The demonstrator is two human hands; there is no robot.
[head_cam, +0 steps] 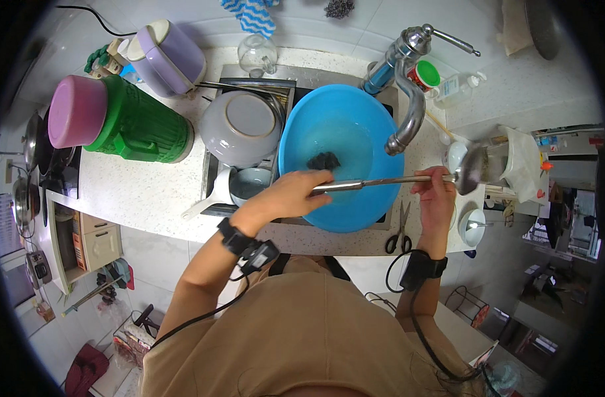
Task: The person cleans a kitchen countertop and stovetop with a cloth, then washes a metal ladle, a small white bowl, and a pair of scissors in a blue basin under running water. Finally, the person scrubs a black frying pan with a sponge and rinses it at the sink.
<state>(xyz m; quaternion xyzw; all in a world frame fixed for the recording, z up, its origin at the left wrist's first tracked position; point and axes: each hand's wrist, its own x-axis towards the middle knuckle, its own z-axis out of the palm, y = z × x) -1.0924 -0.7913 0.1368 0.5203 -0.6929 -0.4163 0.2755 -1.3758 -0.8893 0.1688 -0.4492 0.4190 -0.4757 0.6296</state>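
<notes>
A long-handled metal kitchen utensil (pixel 391 181), probably a ladle or spatula, lies level across the near part of a blue plastic basin (pixel 295 119). My left hand (pixel 295 193) grips the thick end of its handle, over the basin's left side. Fingers of my right hand (pixel 435 186) hold the handle near the utensil's broad head (pixel 468 171), which is blurred and sticks out past the counter's right part. Water stands in the basin, with a dark clump (pixel 323 161), perhaps a scrubber, just beyond my left hand.
A curved metal faucet (pixel 411 109) reaches over the basin's right rim. Scissors (pixel 401 231) lie near the front edge. Left of the basin are an upturned bowl (pixel 243 129), a white-handled ladle (pixel 210 198) and a green jug (pixel 138 124). A small white bowl (pixel 472 227) sits at right.
</notes>
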